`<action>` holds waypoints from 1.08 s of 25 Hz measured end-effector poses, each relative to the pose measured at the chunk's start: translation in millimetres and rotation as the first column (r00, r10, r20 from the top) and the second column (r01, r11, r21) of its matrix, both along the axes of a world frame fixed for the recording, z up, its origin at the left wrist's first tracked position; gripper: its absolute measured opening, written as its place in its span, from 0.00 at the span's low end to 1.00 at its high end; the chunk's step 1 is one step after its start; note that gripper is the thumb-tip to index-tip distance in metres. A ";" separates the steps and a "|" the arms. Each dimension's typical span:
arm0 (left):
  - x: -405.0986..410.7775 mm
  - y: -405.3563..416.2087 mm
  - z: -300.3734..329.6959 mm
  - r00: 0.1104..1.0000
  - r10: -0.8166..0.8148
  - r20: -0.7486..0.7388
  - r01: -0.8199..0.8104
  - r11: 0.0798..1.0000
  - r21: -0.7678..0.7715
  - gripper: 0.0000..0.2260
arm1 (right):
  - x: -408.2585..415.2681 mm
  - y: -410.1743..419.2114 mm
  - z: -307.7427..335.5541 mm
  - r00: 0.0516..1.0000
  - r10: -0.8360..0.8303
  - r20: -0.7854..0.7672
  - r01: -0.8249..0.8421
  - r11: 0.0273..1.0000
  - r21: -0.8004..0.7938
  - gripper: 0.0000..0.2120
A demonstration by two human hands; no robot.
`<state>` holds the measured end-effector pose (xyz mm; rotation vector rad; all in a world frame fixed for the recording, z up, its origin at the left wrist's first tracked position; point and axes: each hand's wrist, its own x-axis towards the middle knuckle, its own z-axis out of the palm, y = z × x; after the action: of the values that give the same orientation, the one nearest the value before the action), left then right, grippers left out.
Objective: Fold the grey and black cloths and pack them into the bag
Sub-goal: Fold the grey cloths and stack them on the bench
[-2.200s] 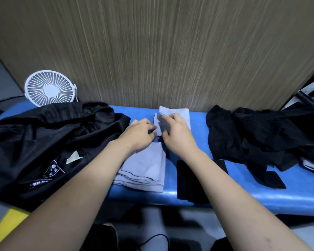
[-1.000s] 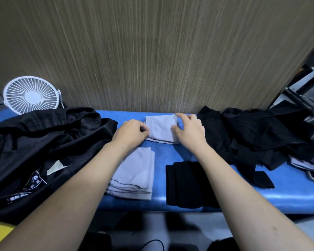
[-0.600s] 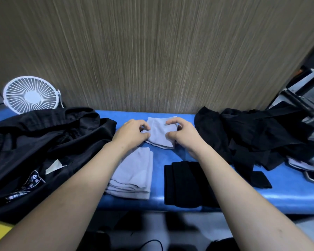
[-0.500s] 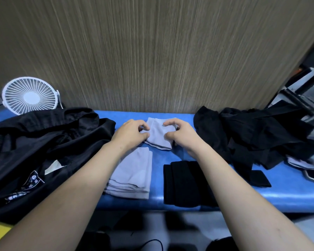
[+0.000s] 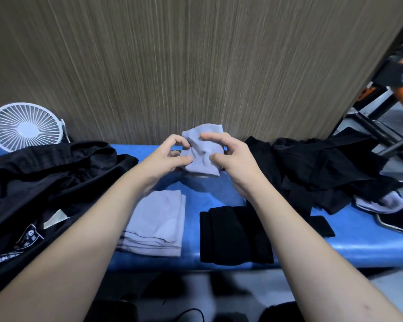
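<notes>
A white-on-black label is seen on the bag at the left, with a round mark and some characters too small to be read; a pale tag lies just beside it, and no other writing can be made out. A small grey cloth is held above the blue table, pinched at its left edge by the curled fingers and thumb of the left hand and at its right edge by those of the right hand; the cloth is crumpled between them and lifted clear of the surface. Below the left forearm a grey stack of folded cloths is laid, its near edge close to the table's front edge. Just right of it, apart by a strip of bare blue, a black stack is set, partly covered by the right forearm and also reaching near the front edge. A loose black heap is spread over the right end, with a grey piece showing under it. A white fan stands behind the bag against the wood-grain wall, by which the far side is closed off. Bare blue is left in front of the lifted cloth, between the bag and the heap.
</notes>
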<state>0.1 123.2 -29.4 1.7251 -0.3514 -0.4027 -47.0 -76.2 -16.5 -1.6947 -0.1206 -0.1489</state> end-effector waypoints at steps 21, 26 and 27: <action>-107.2 71.6 27.6 0.855 0.136 0.500 -0.411 0.767 0.493 0.10 | -74.1 67.7 4.0 0.991 0.028 -0.129 -0.092 0.847 -0.523 0.17; -111.6 86.5 6.7 0.885 0.121 0.450 -0.387 0.730 0.564 0.11 | -76.4 77.4 -15.5 0.976 0.086 -0.198 -0.187 0.796 -0.575 0.21; -111.5 88.2 1.8 0.895 0.115 0.431 -0.376 0.717 0.587 0.11 | -77.2 76.6 -19.1 0.971 0.099 -0.219 -0.220 0.733 -0.644 0.22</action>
<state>-111.5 211.5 -27.7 2.5324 -0.2412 0.0271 -124.2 0.4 -35.6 -2.3997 -0.2091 0.2019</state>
